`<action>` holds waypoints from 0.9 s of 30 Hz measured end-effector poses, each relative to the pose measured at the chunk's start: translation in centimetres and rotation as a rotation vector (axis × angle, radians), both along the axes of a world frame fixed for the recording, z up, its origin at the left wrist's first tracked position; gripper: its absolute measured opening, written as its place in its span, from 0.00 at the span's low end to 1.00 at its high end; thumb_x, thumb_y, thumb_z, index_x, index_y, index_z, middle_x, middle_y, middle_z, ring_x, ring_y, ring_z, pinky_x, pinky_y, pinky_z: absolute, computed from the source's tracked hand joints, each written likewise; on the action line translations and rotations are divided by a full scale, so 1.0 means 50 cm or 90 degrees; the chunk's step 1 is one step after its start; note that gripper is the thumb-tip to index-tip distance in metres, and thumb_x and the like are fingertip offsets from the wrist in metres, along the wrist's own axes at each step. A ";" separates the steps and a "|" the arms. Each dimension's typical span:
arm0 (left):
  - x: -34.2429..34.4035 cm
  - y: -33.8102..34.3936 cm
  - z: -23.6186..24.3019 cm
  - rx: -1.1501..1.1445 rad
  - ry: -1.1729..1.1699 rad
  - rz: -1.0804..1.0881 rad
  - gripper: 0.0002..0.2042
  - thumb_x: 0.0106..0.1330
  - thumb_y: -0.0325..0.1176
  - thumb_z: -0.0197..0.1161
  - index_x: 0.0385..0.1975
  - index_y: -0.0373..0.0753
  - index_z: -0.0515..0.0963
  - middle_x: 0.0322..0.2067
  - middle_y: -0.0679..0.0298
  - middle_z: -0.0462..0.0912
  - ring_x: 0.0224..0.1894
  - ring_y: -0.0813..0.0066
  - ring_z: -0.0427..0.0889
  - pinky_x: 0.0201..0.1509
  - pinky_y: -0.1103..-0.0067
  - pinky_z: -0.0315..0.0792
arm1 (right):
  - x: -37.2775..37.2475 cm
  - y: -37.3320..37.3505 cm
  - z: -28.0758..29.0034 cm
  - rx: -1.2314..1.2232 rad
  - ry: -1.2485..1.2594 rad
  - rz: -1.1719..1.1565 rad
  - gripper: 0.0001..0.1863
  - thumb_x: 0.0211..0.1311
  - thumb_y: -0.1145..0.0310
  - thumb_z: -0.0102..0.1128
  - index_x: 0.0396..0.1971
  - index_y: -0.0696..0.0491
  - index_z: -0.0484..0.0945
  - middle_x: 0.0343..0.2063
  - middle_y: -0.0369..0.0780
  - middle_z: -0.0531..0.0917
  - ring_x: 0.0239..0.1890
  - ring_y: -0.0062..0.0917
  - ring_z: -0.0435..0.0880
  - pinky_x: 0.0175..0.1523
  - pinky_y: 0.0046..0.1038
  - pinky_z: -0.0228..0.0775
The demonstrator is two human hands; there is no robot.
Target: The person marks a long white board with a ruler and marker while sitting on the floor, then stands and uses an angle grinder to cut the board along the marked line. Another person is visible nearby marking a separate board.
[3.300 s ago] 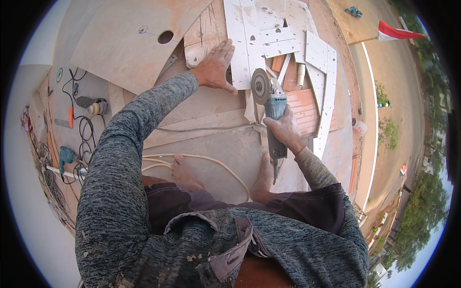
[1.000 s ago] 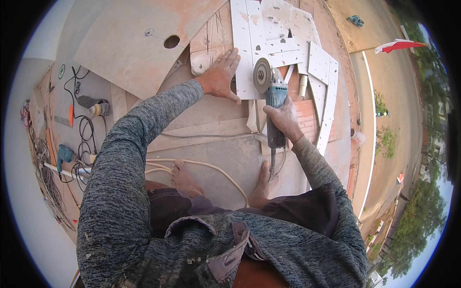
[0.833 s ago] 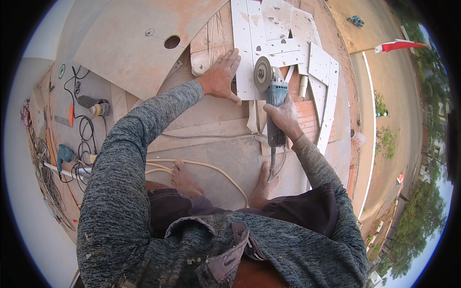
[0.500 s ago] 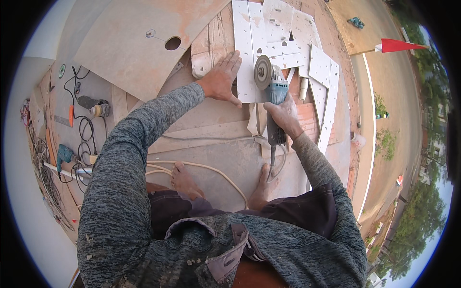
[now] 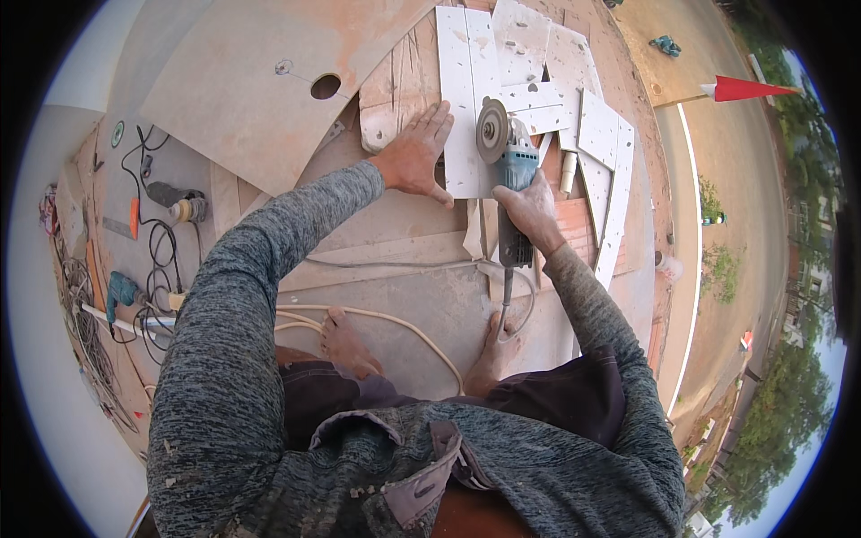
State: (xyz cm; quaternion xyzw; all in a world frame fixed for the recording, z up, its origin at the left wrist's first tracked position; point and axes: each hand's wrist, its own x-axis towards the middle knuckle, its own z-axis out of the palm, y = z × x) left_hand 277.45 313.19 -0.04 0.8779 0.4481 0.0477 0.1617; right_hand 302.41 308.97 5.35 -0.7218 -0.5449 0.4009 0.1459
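My left hand lies with fingers spread at the left edge of a speckled white board, thumb near its bottom end. My right hand grips a teal and black angle grinder, its body pointing away from me. The grinder's disc is over the board's right part; whether it touches the surface I cannot tell. More white offcuts and pinkish tile pieces lie to the right, with a short pale cylinder among them.
A large slab with a hole lies upper left. A polisher, a drill and tangled cables are left. A hose and cord lie around my bare feet. A white wall is far left; lower ground with a red-white flag is right.
The grinder in my right hand has moved forward along the white board, away from me. My left hand stays at the board's edge; the whole view has shifted slightly.
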 end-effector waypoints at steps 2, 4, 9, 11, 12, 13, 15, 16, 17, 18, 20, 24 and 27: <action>0.000 0.000 -0.001 0.002 -0.003 -0.002 0.74 0.37 0.76 0.74 0.73 0.20 0.47 0.76 0.34 0.41 0.79 0.40 0.41 0.83 0.60 0.42 | 0.002 0.006 -0.009 0.005 -0.002 0.001 0.39 0.44 0.58 0.70 0.52 0.69 0.69 0.41 0.56 0.84 0.42 0.44 0.86 0.50 0.40 0.79; 0.000 0.000 -0.003 0.002 -0.010 -0.003 0.74 0.37 0.76 0.74 0.73 0.20 0.47 0.76 0.34 0.41 0.79 0.40 0.41 0.83 0.60 0.42 | 0.004 0.010 -0.019 0.016 0.005 0.001 0.38 0.44 0.58 0.69 0.51 0.69 0.69 0.41 0.56 0.84 0.43 0.45 0.86 0.50 0.40 0.79; 0.000 -0.001 -0.003 0.010 -0.011 -0.005 0.74 0.37 0.75 0.75 0.73 0.19 0.47 0.76 0.34 0.41 0.79 0.40 0.41 0.82 0.60 0.43 | 0.000 0.017 -0.023 0.047 -0.005 -0.002 0.34 0.44 0.59 0.69 0.48 0.68 0.72 0.37 0.50 0.83 0.37 0.37 0.85 0.45 0.37 0.80; 0.000 -0.002 -0.002 0.007 -0.011 -0.005 0.74 0.38 0.75 0.75 0.73 0.19 0.47 0.76 0.34 0.41 0.79 0.40 0.41 0.82 0.60 0.43 | -0.002 0.023 -0.021 0.043 -0.006 -0.002 0.34 0.44 0.59 0.69 0.48 0.68 0.72 0.37 0.50 0.83 0.38 0.37 0.85 0.45 0.37 0.80; 0.000 -0.001 -0.001 0.004 -0.013 -0.005 0.74 0.38 0.75 0.75 0.73 0.19 0.47 0.76 0.34 0.41 0.79 0.40 0.41 0.82 0.60 0.43 | -0.003 0.026 -0.019 0.042 -0.004 -0.002 0.34 0.44 0.59 0.69 0.48 0.68 0.72 0.37 0.50 0.83 0.38 0.37 0.85 0.46 0.37 0.80; -0.001 -0.001 -0.001 0.000 -0.014 -0.004 0.74 0.38 0.75 0.75 0.73 0.19 0.47 0.76 0.34 0.41 0.79 0.40 0.41 0.82 0.60 0.43 | -0.004 0.028 -0.019 0.041 -0.002 -0.001 0.34 0.44 0.59 0.69 0.48 0.68 0.72 0.38 0.50 0.83 0.38 0.37 0.85 0.46 0.37 0.80; -0.002 -0.001 -0.001 -0.001 -0.017 -0.006 0.74 0.38 0.74 0.75 0.73 0.19 0.46 0.76 0.34 0.41 0.79 0.40 0.41 0.82 0.60 0.42 | -0.005 0.033 -0.020 0.046 0.005 0.002 0.35 0.44 0.58 0.69 0.47 0.68 0.71 0.39 0.54 0.83 0.40 0.42 0.86 0.48 0.39 0.79; -0.002 -0.001 0.000 -0.002 -0.019 -0.006 0.74 0.38 0.74 0.75 0.73 0.19 0.46 0.76 0.34 0.41 0.79 0.40 0.40 0.82 0.60 0.42 | -0.006 0.036 -0.020 0.048 0.008 0.003 0.35 0.44 0.57 0.69 0.47 0.69 0.70 0.39 0.56 0.84 0.41 0.45 0.86 0.49 0.40 0.79; -0.002 -0.001 0.000 -0.004 -0.017 -0.006 0.74 0.38 0.74 0.75 0.73 0.20 0.46 0.76 0.34 0.41 0.79 0.40 0.40 0.83 0.60 0.42 | -0.007 0.038 -0.020 0.045 0.010 0.001 0.35 0.44 0.57 0.69 0.47 0.69 0.70 0.39 0.56 0.84 0.42 0.45 0.86 0.50 0.40 0.79; -0.002 -0.001 0.001 -0.006 -0.015 -0.006 0.74 0.38 0.74 0.75 0.73 0.20 0.46 0.76 0.34 0.41 0.79 0.40 0.40 0.83 0.60 0.41 | -0.007 0.040 -0.021 0.042 0.013 0.000 0.35 0.44 0.57 0.69 0.47 0.69 0.70 0.39 0.56 0.84 0.42 0.45 0.86 0.50 0.40 0.78; 0.000 -0.001 0.002 -0.010 -0.015 -0.005 0.74 0.38 0.73 0.76 0.73 0.20 0.46 0.76 0.34 0.41 0.80 0.40 0.40 0.83 0.60 0.41 | -0.005 0.046 -0.027 0.040 0.017 0.001 0.36 0.44 0.56 0.69 0.47 0.69 0.70 0.40 0.56 0.83 0.42 0.45 0.86 0.50 0.40 0.78; -0.001 -0.001 0.000 -0.017 -0.025 -0.002 0.73 0.37 0.72 0.77 0.73 0.20 0.47 0.76 0.34 0.40 0.80 0.40 0.40 0.83 0.60 0.41 | -0.005 0.058 -0.031 0.030 0.013 0.006 0.37 0.44 0.55 0.69 0.48 0.68 0.70 0.40 0.56 0.83 0.44 0.45 0.86 0.52 0.40 0.78; 0.000 -0.001 0.002 -0.019 -0.032 -0.001 0.73 0.37 0.71 0.77 0.73 0.20 0.47 0.76 0.34 0.41 0.79 0.40 0.40 0.83 0.59 0.41 | -0.004 0.067 -0.033 0.036 0.014 0.007 0.37 0.44 0.55 0.69 0.48 0.68 0.70 0.41 0.56 0.83 0.44 0.45 0.86 0.52 0.40 0.78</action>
